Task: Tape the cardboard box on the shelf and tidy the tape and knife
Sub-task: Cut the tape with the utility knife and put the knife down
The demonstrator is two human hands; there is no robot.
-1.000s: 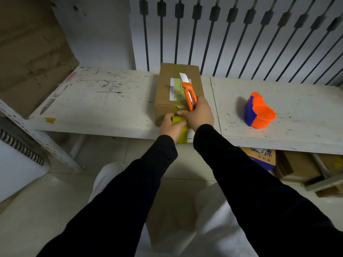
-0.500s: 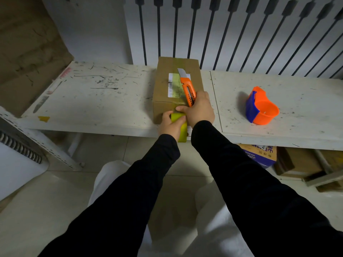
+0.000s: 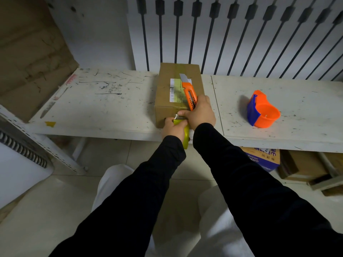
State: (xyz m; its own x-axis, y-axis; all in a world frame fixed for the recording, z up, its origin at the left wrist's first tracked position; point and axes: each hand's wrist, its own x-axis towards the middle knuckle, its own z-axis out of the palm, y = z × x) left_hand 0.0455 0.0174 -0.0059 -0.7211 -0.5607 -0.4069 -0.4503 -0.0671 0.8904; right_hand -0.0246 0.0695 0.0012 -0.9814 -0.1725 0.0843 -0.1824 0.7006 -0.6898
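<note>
One cardboard box (image 3: 179, 93), one knife (image 3: 188, 91), one tape roll (image 3: 184, 135), two hands.

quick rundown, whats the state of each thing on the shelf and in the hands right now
cardboard box: closed, tape along the top, on the shelf
knife: blade out, pointing away, in the right hand
tape roll: in the left hand, at the box's near face
tape dispenser: untouched, on the shelf, right of the box
</note>
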